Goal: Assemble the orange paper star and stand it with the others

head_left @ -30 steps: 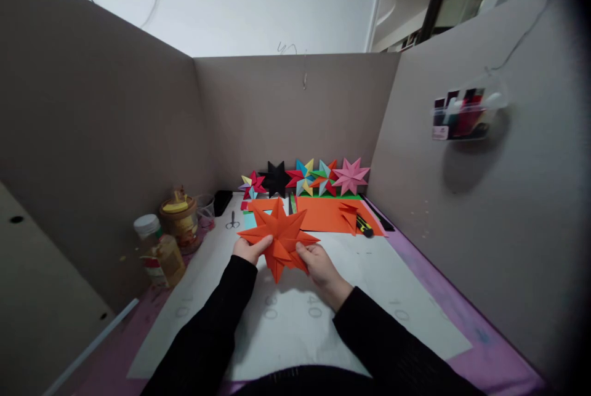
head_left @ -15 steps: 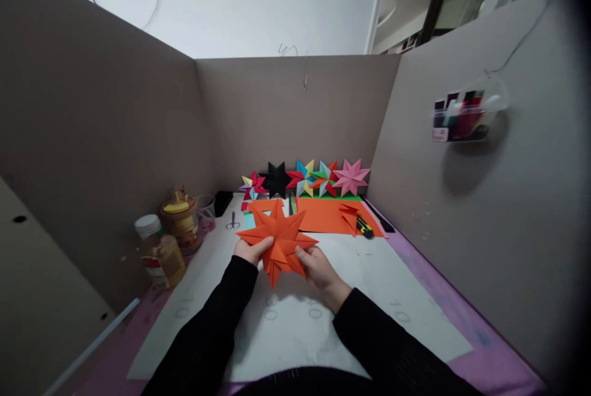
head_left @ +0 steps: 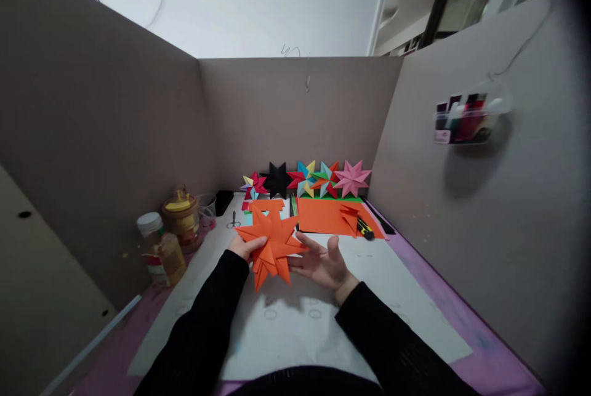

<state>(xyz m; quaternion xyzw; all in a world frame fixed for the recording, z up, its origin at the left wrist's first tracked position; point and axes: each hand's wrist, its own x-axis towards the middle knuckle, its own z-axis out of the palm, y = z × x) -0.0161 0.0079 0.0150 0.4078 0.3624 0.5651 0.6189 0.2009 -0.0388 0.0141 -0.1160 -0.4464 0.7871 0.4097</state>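
Pinching the orange star [head_left: 277,243] in left hand [head_left: 242,247], lower centre of the frame, with right hand [head_left: 325,266] spread at its right edge. Could droop or crease, gripped from one side.

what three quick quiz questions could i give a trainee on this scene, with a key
1. Which hand is gripping the orange star? A) the left B) the right
2. True or false: the pink star is at the right end of the row of stars by the back wall.
3. How many stars stand in that row?

Key:
1. A, the left hand; the right hand is open.
2. True.
3. Five.
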